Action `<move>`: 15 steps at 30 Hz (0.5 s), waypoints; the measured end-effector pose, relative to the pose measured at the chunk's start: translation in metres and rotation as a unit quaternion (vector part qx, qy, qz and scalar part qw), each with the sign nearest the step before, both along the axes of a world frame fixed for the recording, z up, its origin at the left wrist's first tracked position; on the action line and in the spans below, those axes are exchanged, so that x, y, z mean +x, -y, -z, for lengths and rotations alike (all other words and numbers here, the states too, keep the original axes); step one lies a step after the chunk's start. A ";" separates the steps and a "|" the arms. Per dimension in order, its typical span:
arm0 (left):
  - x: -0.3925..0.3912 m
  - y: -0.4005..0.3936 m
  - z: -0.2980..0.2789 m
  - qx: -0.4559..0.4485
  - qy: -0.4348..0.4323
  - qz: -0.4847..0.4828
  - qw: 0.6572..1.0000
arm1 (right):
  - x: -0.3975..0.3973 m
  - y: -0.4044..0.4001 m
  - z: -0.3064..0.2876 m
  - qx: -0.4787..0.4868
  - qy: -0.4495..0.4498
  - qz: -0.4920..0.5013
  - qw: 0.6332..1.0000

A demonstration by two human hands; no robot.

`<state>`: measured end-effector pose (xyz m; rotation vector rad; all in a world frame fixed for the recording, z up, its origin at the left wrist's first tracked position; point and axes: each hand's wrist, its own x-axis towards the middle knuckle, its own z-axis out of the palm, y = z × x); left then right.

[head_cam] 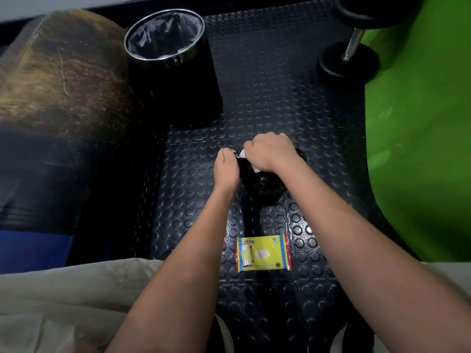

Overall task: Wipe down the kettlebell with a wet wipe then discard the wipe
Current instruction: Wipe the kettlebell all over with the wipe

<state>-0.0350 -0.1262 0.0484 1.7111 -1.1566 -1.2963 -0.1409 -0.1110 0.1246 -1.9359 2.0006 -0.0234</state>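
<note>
The kettlebell (265, 182) sits on the black studded rubber floor mat (254, 98), dark and glossy, right in front of the person and mostly hidden under both hands. The right hand (270, 154) is curled over the top of it, fingers closed round a white wet wipe (243, 154) — only small scraps of the wipe peek out, one at the thumb side and one lower by the heel of the hand. The left hand (225, 165) comes in from the near left side, its fingers bent round the edge of the kettlebell's upper part, seemingly steadying it; exactly how the fingertips lie is hidden behind the hand itself.

Nearer the person, apart from the kettlebell, a yellow pack of wipes (263, 253) lies flat on the mat, its white flap facing up. Beyond the kettlebell, to the left, stands a round black bin (178, 93) with a shiny metal rim and a grey liner inside. A worn brown padded shape (63, 72) fills the left side, and something large and bright green (418, 136) fills the right. At the far right — half tucked behind the green — a dumbbell (349, 57) with black discs and a chrome bar rests on the mat. Pale fabric (63, 301) covers the person's left knee at the bottom.
</note>
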 end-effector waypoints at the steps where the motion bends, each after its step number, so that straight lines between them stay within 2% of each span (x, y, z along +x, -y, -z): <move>1: 0.001 0.001 0.001 -0.002 -0.003 0.000 1.000 | -0.002 -0.002 0.004 -0.022 0.003 -0.003 1.000; 4: 0.000 0.000 0.001 0.000 -0.001 0.008 1.000 | -0.016 -0.008 0.015 -0.075 0.080 0.051 0.993; 6: -0.002 -0.003 -0.002 -0.005 0.002 0.016 1.000 | -0.034 -0.012 0.017 -0.082 0.098 0.081 0.989; 10: -0.002 -0.005 -0.002 -0.018 0.009 0.030 0.999 | -0.063 -0.014 0.011 -0.037 0.058 0.111 0.991; 13: -0.001 -0.004 0.000 -0.013 0.007 0.028 1.000 | -0.053 -0.010 0.012 -0.012 -0.008 0.095 0.995; 15: 0.000 -0.003 -0.001 -0.008 0.004 0.017 1.000 | -0.037 -0.007 0.009 -0.014 -0.018 0.082 0.996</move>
